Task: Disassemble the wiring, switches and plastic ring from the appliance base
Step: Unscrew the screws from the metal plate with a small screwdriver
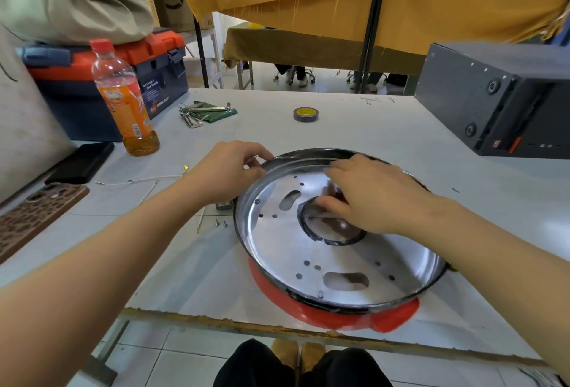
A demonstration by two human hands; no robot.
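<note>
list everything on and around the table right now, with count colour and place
appliance base: 1, red shell, black rim, silver inside; table front
white wires: loose, left of base
screws: 2, silver, by base's left edge
drink bottle: 1, orange, red cap; left
toolbox: 1, blue and orange; back left
hex keys: bunch, green holder; back centre
tape roll: 1, dark; back centre
phone: 1, brown patterned; far left
black wallet: 1, left
grey box: 1, right
left hand: grips rim
right hand: fingers at centre hole

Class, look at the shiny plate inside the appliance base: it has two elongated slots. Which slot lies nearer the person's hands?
The far slot, up-left of the central hole, close to both hands. The other slot sits near the plate's front edge, by the person's body.
</note>
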